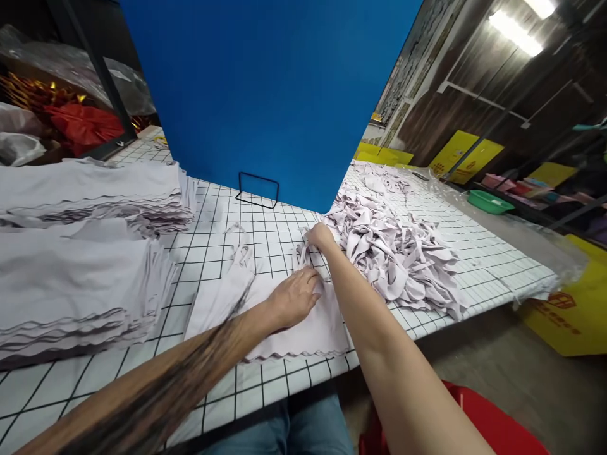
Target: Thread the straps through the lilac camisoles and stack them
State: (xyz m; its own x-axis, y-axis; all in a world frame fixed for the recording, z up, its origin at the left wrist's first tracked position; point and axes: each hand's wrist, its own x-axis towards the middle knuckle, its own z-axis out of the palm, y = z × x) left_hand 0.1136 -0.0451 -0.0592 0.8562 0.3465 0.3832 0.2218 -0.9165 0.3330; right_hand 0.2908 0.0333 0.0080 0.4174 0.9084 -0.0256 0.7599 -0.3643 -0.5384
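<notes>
A pale lilac cloth piece (294,338) with a scalloped near edge lies spread on the grid-patterned table cover in the head view. At its far left a narrow strap (241,249) loops upward. My left hand (296,296) rests flat on the cloth near its middle, fingers stretched out. Just beyond it, my right hand (321,236) is closed on a second narrow strap (303,253) at the cloth's far side; its fingertips are partly hidden. Loose strands of dark hair hang in front of my left forearm.
Stacks of similar cloth (71,272) stand at the left. A tangled heap of cloth strips (393,253) lies to the right. A large blue board (279,95) rises across the back, with a black wire frame (258,189) at its base. A red stool (488,420) is at lower right.
</notes>
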